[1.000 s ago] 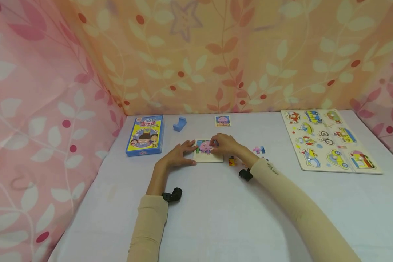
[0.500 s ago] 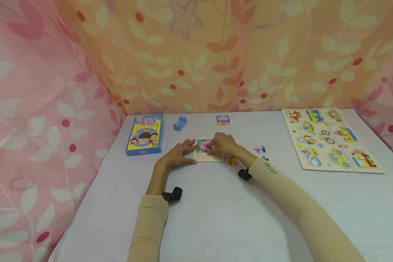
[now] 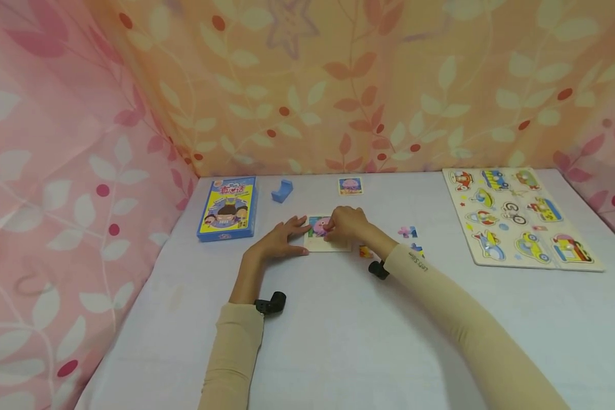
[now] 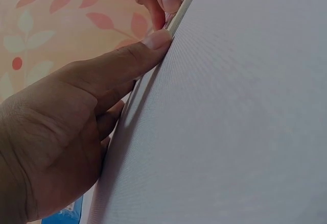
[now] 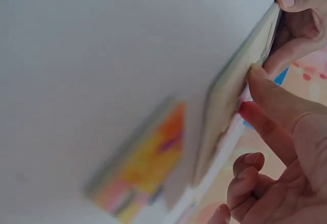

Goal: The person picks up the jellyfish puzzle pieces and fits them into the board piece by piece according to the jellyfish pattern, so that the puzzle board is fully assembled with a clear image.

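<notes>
A small wooden puzzle board (image 3: 329, 246) lies mid-table, its far part filled with a pink octopus picture (image 3: 318, 226). My left hand (image 3: 278, 241) rests at its left side. The left thumb (image 4: 153, 43) touches the near corner in the left wrist view, and the index finger lies along the far left of the picture. Over the board, my right hand (image 3: 349, 224) has thumb and index fingertips on a pink puzzle piece, mostly hidden under them; the other fingers curl inward. Beside the board lies an orange-yellow puzzle piece (image 5: 153, 163), with pink-blue (image 3: 407, 232) and blue (image 3: 417, 250) pieces farther right.
A small octopus picture card (image 3: 351, 185) lies behind the board. A blue curved block (image 3: 282, 191) and a blue-yellow card box (image 3: 228, 209) stand back left. A large knob puzzle board (image 3: 523, 219) lies on the right. Floral cloth (image 3: 307, 114) encloses the table.
My right fingertips have shifted slightly left and down onto the picture, from gripping a piece there to bearing on it. The left hand stays at the board's side. The head view has shifted a little.
</notes>
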`<state>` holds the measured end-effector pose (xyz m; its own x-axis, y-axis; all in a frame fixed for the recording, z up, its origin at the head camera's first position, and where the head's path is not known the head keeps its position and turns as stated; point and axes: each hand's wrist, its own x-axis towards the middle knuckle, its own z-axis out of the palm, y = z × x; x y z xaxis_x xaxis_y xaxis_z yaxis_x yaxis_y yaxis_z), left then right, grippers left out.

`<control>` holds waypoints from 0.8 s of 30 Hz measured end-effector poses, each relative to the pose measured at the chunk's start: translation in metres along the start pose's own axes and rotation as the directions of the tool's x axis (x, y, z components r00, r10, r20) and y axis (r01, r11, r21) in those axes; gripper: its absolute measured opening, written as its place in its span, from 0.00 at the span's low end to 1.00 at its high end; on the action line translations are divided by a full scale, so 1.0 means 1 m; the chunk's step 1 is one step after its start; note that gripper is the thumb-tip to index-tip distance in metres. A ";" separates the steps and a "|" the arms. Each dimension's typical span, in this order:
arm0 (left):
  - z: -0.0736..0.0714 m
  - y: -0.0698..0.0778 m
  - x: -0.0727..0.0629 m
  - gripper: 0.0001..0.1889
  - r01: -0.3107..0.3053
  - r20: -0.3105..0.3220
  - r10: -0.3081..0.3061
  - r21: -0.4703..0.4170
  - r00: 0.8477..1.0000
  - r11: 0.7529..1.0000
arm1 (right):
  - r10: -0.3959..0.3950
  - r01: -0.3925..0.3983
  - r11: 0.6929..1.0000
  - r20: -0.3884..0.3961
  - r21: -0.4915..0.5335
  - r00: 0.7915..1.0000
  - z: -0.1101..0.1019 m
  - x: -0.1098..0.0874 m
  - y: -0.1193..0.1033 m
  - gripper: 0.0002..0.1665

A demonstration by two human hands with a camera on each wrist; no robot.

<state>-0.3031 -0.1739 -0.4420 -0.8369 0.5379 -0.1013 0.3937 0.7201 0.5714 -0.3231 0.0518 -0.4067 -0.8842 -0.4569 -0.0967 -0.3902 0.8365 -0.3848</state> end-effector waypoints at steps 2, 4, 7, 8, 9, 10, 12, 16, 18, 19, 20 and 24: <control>0.000 -0.001 0.000 0.37 -0.003 -0.002 0.003 0.003 1.000 1.000 | 0.008 -0.008 0.999 0.009 0.045 1.000 0.001 0.002 0.005 0.21; 0.000 -0.002 0.001 0.37 0.002 -0.002 -0.002 0.003 1.000 1.000 | 0.004 -0.006 0.993 0.021 0.114 1.000 0.002 0.003 0.011 0.21; 0.000 -0.003 0.001 0.37 0.013 0.001 -0.013 0.000 1.000 1.000 | -0.028 0.023 0.973 0.019 0.228 0.999 0.003 0.003 0.022 0.19; 0.000 -0.003 0.001 0.37 0.016 0.002 -0.016 -0.002 1.000 1.000 | -0.038 0.033 0.966 0.014 0.257 0.999 0.002 0.002 0.026 0.18; 0.000 -0.002 0.001 0.37 0.015 0.001 -0.015 -0.003 1.000 1.000 | -0.041 0.036 0.956 0.012 0.291 0.999 0.001 0.000 0.028 0.17; 0.000 -0.002 0.001 0.37 0.012 0.002 -0.012 -0.009 1.000 1.000 | -0.045 0.040 0.948 0.007 0.315 0.999 0.000 -0.002 0.032 0.17; 0.001 -0.002 0.001 0.37 0.007 0.001 -0.007 -0.011 1.000 1.000 | -0.033 0.033 0.939 -0.004 0.343 0.999 -0.004 -0.008 0.038 0.17; 0.001 -0.001 0.001 0.38 0.003 -0.001 -0.003 -0.013 1.000 1.000 | 0.016 -0.003 0.947 -0.037 0.321 0.999 -0.015 -0.021 0.057 0.19; 0.000 -0.001 0.001 0.38 0.006 -0.002 -0.006 -0.012 1.000 1.000 | 0.044 -0.023 0.953 -0.063 0.303 0.997 -0.022 -0.028 0.071 0.19; 0.000 -0.001 0.002 0.38 0.006 -0.001 -0.006 -0.012 1.000 1.000 | 0.059 -0.034 0.956 -0.076 0.292 0.995 -0.026 -0.032 0.078 0.19; 0.000 -0.001 0.002 0.38 0.006 -0.002 -0.006 -0.012 1.000 1.000 | 0.073 -0.045 0.958 -0.088 0.282 0.993 -0.029 -0.036 0.085 0.20; 0.000 -0.003 0.001 0.38 -0.008 -0.008 0.008 -0.009 1.000 1.000 | 0.125 -0.093 0.963 -0.112 0.254 0.986 -0.043 -0.053 0.113 0.21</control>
<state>-0.3050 -0.1753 -0.4433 -0.8368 0.5400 -0.0905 0.3968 0.7120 0.5793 -0.3318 0.1836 -0.4060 -0.9493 -0.3119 -0.0401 -0.2282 0.7710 -0.5945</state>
